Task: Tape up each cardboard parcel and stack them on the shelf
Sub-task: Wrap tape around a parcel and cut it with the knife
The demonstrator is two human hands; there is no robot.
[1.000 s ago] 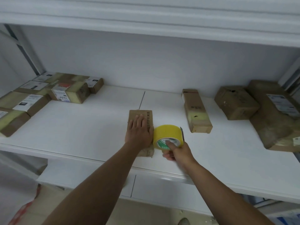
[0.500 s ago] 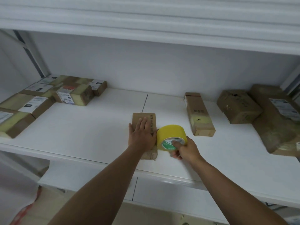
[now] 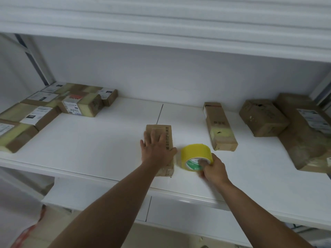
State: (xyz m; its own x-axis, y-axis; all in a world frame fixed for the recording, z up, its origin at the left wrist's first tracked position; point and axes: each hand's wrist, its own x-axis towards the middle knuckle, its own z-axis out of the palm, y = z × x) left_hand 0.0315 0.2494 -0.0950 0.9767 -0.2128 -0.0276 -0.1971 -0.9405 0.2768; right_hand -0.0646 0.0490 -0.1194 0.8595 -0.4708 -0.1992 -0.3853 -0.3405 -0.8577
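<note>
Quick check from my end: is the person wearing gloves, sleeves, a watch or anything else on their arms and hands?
No. Both forearms are bare as far as the frame shows, with no sleeve edge in view. The left hand and the right hand are ungloved, and no watch, bracelet or ring is visible. The right hand is slightly blurred, so a thin ring there cannot be ruled out.

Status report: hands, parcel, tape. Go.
Left hand flat on small parcel, pinning it. Right hand grips yellow tape roll beside the parcel. Long parcel sits right, apart.
</note>
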